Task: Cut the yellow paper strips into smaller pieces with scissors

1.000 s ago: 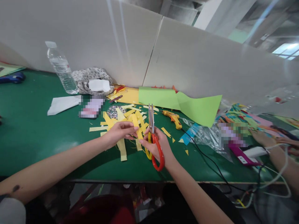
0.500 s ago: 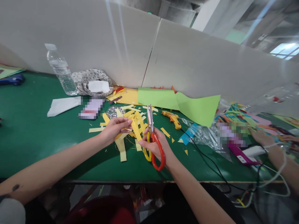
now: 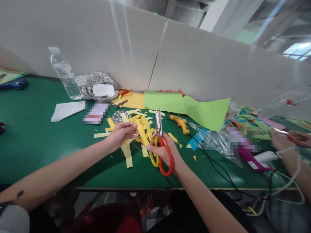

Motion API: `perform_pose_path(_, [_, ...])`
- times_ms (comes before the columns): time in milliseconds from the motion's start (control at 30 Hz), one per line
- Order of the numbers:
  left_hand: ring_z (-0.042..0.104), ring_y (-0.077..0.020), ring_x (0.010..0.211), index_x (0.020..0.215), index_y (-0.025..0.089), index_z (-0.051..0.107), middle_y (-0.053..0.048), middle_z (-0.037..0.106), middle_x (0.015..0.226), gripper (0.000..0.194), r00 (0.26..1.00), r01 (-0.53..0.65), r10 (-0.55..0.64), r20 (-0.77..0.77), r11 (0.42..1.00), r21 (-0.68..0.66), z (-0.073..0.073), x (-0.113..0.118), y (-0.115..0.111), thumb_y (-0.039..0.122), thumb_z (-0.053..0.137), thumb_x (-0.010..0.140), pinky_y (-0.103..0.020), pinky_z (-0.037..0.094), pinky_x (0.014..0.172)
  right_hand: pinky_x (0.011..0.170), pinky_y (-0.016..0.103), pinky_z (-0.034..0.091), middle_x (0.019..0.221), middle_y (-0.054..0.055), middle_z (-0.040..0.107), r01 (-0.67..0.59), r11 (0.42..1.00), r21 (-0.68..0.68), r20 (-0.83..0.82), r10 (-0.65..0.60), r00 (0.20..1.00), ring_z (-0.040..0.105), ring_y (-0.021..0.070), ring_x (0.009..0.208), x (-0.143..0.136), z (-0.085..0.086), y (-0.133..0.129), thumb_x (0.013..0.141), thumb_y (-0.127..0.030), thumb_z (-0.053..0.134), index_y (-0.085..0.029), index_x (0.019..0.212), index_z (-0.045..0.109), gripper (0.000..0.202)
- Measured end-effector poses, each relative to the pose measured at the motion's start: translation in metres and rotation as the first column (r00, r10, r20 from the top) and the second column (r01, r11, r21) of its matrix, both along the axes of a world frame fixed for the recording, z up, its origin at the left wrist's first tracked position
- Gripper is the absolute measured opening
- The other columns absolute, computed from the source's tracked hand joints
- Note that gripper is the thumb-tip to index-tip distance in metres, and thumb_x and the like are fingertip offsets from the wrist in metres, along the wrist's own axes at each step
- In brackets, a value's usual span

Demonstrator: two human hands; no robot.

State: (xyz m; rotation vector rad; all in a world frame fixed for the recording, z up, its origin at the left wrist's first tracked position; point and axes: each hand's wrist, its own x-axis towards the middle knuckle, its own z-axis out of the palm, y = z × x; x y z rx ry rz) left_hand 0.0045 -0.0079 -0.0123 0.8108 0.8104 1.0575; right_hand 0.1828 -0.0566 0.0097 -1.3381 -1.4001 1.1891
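Note:
My left hand [image 3: 125, 134] pinches the upper end of a yellow paper strip [image 3: 143, 134] between thumb and fingers. The strip slants down to the thumb of my right hand [image 3: 166, 150], which touches its lower end. That same hand is closed around a pair of scissors [image 3: 159, 126] with one red and one yellow handle; the blades point up and away, nearly together. Under and around my hands lie many pale yellow paper scraps [image 3: 127, 155] on the green tabletop. A yellow glue gun [image 3: 179, 123] rests to the right of the scissors.
Green paper sheets [image 3: 165, 102] lean along the grey partition [image 3: 206, 64]. At left stand a water bottle [image 3: 65, 76] and a patterned cloth bag [image 3: 96, 79]. A black cord [image 3: 213, 158] crosses the table toward plastic wrap [image 3: 213, 142]. A co-worker's hand [image 3: 282, 142] is at the right.
My right hand and the scissors have shifted slightly right. The yellow strip stays between my hands. At the right edge the co-worker's hands have moved.

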Motion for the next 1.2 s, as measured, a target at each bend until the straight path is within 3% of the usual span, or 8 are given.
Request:
perform_pose_path(233, [0.065, -0.0097, 0.066, 0.083, 0.015, 0.060, 0.001, 0.068, 0.074, 0.031, 0.994, 0.085, -0.090, -0.067, 0.993, -0.077, 0.004, 0.006, -0.008, 0.019, 0.080, 0.059, -0.022, 0.053, 0.067, 0.060, 0.027, 0.046, 0.060, -0.008, 0.054, 0.010, 0.999, 0.049, 0.012, -0.010, 1.000, 0.052, 0.0110, 0.056, 0.002, -0.001, -0.001, 0.055, -0.027, 0.072, -0.023, 0.079, 0.048, 0.034])
perform_pose_path(433, [0.064, -0.0093, 0.067, 0.078, 0.014, 0.060, 0.001, 0.067, 0.071, 0.027, 0.969, 0.218, -0.222, -0.106, 0.975, -0.052, -0.001, 0.008, -0.012, 0.018, 0.079, 0.059, -0.022, 0.051, 0.069, 0.059, 0.027, 0.046, 0.060, -0.007, 0.054, 0.006, 0.998, 0.063, 0.047, -0.009, 0.999, 0.054, 0.0119, 0.056, -0.001, -0.003, -0.001, 0.056, -0.028, 0.071, -0.023, 0.079, 0.048, 0.033])
perform_pose_path(567, [0.065, -0.0098, 0.067, 0.074, 0.012, 0.063, -0.001, 0.068, 0.069, 0.025, 0.963, 0.232, -0.232, -0.141, 0.973, -0.013, -0.003, 0.007, -0.009, 0.023, 0.080, 0.060, -0.023, 0.051, 0.072, 0.057, 0.026, 0.046, 0.063, -0.005, 0.056, 0.000, 0.989, 0.149, 0.212, -0.032, 0.977, 0.055, 0.0125, 0.056, 0.001, 0.000, -0.006, 0.062, -0.034, 0.069, -0.023, 0.085, 0.048, 0.033])
perform_pose_path(633, [0.064, -0.0098, 0.066, 0.071, 0.012, 0.062, 0.000, 0.067, 0.067, 0.025, 0.975, 0.181, -0.180, -0.128, 0.983, -0.003, -0.002, 0.006, -0.007, 0.023, 0.081, 0.058, -0.024, 0.051, 0.073, 0.057, 0.027, 0.045, 0.068, -0.002, 0.059, -0.034, 0.966, 0.255, 0.437, -0.083, 0.896, 0.057, 0.0144, 0.059, 0.003, 0.002, -0.008, 0.064, -0.040, 0.068, -0.024, 0.090, 0.048, 0.036])
perform_pose_path(700, [0.064, -0.0098, 0.064, 0.071, 0.013, 0.062, 0.000, 0.067, 0.067, 0.025, 0.987, 0.120, -0.120, -0.103, 0.993, -0.008, -0.001, 0.005, -0.006, 0.021, 0.081, 0.057, -0.025, 0.051, 0.073, 0.060, 0.029, 0.043, 0.079, 0.002, 0.062, -0.122, 0.915, 0.386, 0.658, -0.180, 0.731, 0.060, 0.0188, 0.068, 0.007, 0.005, -0.010, 0.064, -0.047, 0.067, -0.023, 0.094, 0.050, 0.042])
perform_pose_path(833, [0.064, -0.0100, 0.065, 0.074, 0.013, 0.065, -0.001, 0.069, 0.072, 0.023, 0.993, 0.091, -0.087, -0.081, 0.994, 0.053, -0.001, 0.003, -0.004, 0.021, 0.080, 0.059, -0.025, 0.051, 0.074, 0.060, 0.030, 0.040, 0.087, 0.008, 0.062, -0.294, 0.832, 0.470, 0.816, -0.283, 0.504, 0.059, 0.0228, 0.076, 0.012, 0.006, -0.011, 0.065, -0.062, 0.061, -0.020, 0.094, 0.051, 0.052])
perform_pose_path(1000, [0.064, -0.0104, 0.067, 0.080, 0.014, 0.067, -0.002, 0.071, 0.074, 0.023, 0.990, 0.120, -0.107, -0.091, 0.980, 0.161, -0.003, 0.002, -0.003, 0.021, 0.078, 0.061, -0.023, 0.051, 0.070, 0.059, 0.028, 0.039, 0.083, 0.006, 0.061, -0.330, 0.842, 0.426, 0.854, -0.255, 0.453, 0.058, 0.0205, 0.074, 0.010, 0.003, -0.012, 0.069, -0.068, 0.053, -0.020, 0.091, 0.051, 0.053])
perform_pose_path(1200, [0.065, -0.0119, 0.068, 0.082, 0.014, 0.067, -0.003, 0.071, 0.075, 0.024, 0.990, 0.122, -0.109, -0.093, 0.981, 0.153, -0.004, 0.002, -0.002, 0.018, 0.077, 0.061, -0.025, 0.052, 0.070, 0.058, 0.026, 0.037, 0.081, 0.005, 0.062, -0.331, 0.837, 0.436, 0.849, -0.260, 0.460, 0.058, 0.0187, 0.073, 0.009, 0.003, -0.013, 0.070, -0.069, 0.051, -0.020, 0.090, 0.052, 0.053])
